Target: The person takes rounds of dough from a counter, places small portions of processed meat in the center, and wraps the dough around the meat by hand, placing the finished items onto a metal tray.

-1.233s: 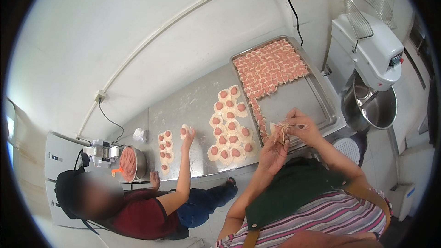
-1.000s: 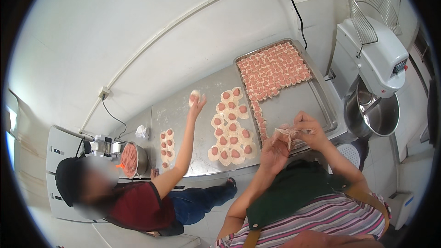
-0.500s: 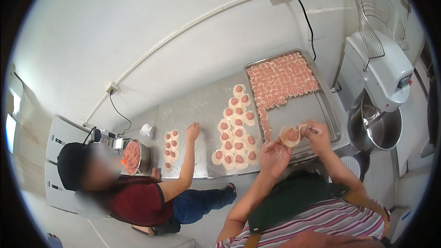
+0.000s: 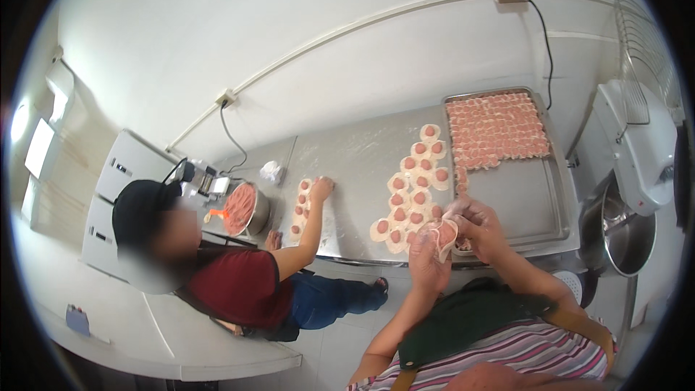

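So on the big steel table, your tray looks roughly half done, I'd say: the packed dumplings cover the far end plus a strip down the left side, and the rest is bare metal. What's left, as far as I can tell, is that gap, with a good patch of filled wrappers lying open just left of the tray. A co-worker has a smaller batch further left. Your left hand is curled around one dumpling, and your right hand is pinching its edge, both up over the tray's near left corner. Versus half a second ago, that wrapper's gathered up instead of opened out round, your view's swung left, and the co-worker's hand is at the smaller batch, not off beside it.
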